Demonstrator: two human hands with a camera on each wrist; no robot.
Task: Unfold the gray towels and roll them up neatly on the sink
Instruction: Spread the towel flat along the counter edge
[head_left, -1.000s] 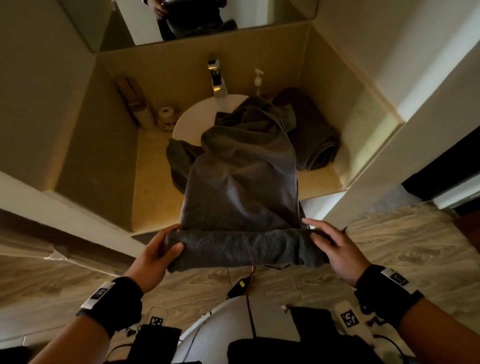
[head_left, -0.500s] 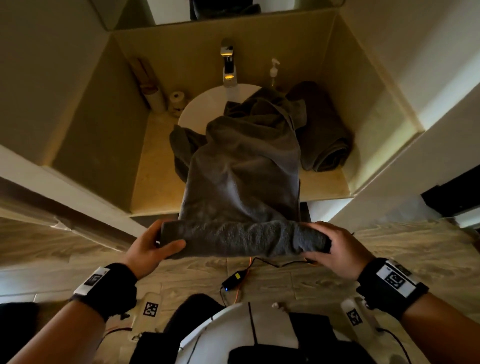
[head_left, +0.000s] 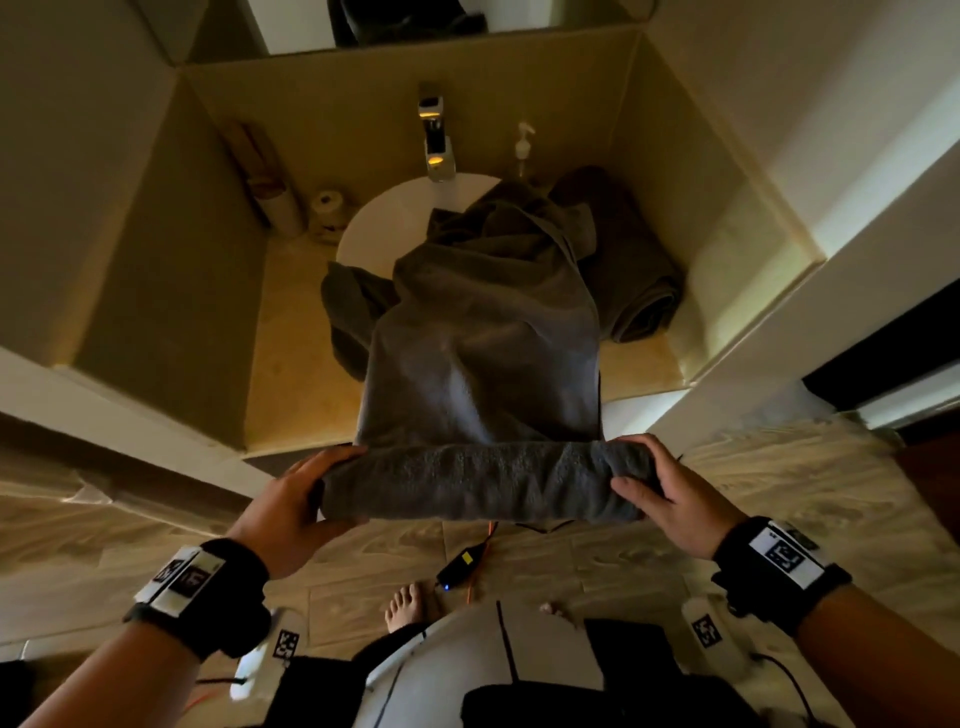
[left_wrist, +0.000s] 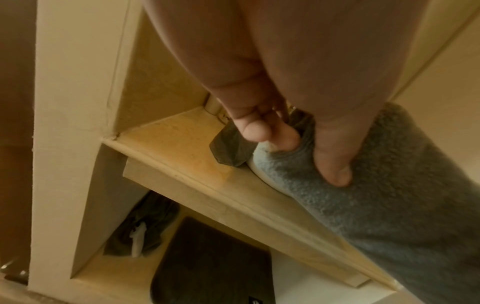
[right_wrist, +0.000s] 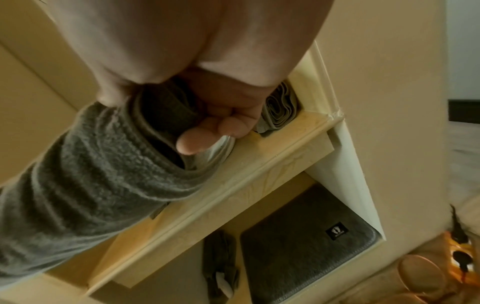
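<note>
Since the frame a second back, both hands have closed in over the roll: then the right hand lay fairly flat against its end, now it wraps that end. Roll looks slightly thicker and sits at the counter's front edge.

Left hand (head_left: 291, 506) grips the left end of the gray towel (head_left: 483, 364), thumb on the near face, fingers (left_wrist: 285, 135) curled over the top into the pile. Right hand (head_left: 670, 499) grips the right end likewise; right wrist view shows fingers (right_wrist: 192, 144) tucked around the spiral end. Both hands closed on cloth, none free.

Why held so, as I judge it: a hand at each end keeps the roll even across its width and stops it coning. The unrolled length trails away over the sink (head_left: 395, 213), probably to feed straight into the roll.

Towel look: thick, nubbly pile, dark gray. Rolled part is a firm, even tube along the edge of the counter (head_left: 301, 364). Flat part fairly smooth nearby, bunched and creased at the far end by the tap (head_left: 436, 140). A dark fold sticks out on its left side.

A second towel (head_left: 639, 291), already rolled, lies on the counter to the right, beside the sink. Soap bottle (head_left: 523, 145) behind. I'd put this roll about a third done.
</note>
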